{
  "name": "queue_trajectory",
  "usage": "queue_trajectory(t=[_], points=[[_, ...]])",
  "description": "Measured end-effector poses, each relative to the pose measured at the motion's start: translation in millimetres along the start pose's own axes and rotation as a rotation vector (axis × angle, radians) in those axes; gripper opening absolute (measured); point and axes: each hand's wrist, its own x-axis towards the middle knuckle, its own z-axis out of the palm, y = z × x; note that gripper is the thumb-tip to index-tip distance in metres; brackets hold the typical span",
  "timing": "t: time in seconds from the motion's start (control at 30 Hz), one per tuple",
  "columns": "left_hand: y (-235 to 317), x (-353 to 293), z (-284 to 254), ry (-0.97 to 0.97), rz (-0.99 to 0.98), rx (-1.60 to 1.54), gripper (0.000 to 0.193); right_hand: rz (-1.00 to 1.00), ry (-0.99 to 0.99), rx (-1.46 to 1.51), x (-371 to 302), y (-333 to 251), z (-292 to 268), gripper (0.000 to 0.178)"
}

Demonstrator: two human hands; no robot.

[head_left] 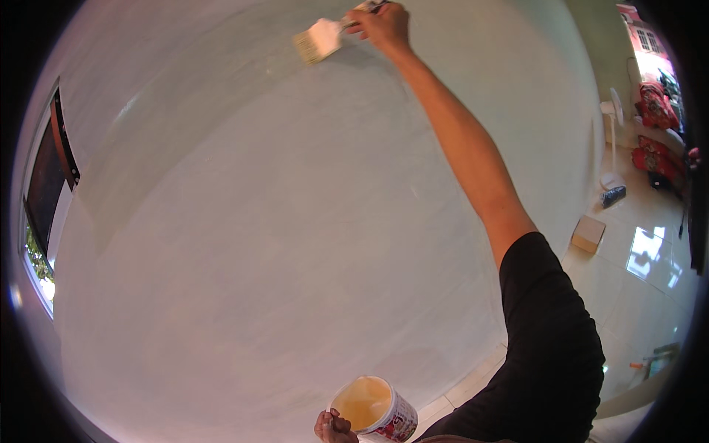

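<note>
High on the pale grey wall (281, 244), my right hand (385, 28) grips a wide paintbrush (322, 38). Its light bristles point left and down, at or very near the wall; contact is hard to make out. My right arm reaches up, in a black sleeve. At the bottom, my left hand (334, 428) is closed at the rim of a white printed bucket (402, 421). Yellowish liquid shows inside the bucket, which tilts slightly. A darker, damp-looking band curves across the upper wall, left of the brush.
A window (50, 184) with a dark panel is set at the far left. On the glossy tiled floor to the right are a cardboard box (588, 234), a standing fan (613, 148) and red patterned cloth (656, 107). A tool with an orange handle (636, 365) lies lower right.
</note>
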Motion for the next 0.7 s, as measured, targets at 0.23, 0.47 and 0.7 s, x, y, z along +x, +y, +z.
queue_trajectory(t=[0.23,0.47,0.7], points=[[23,1,1,-0.042,0.012,-0.089,0.027,-0.405,0.298,-0.781,41,1,-76,0.021],[46,5,9,-0.084,-0.193,-0.205,0.03,-0.528,0.152,-0.836,14,29,-9,0.029],[-29,-6,15,-0.086,0.17,0.107,0.043,-0.541,0.273,-0.652,37,-18,-43,0.022]])
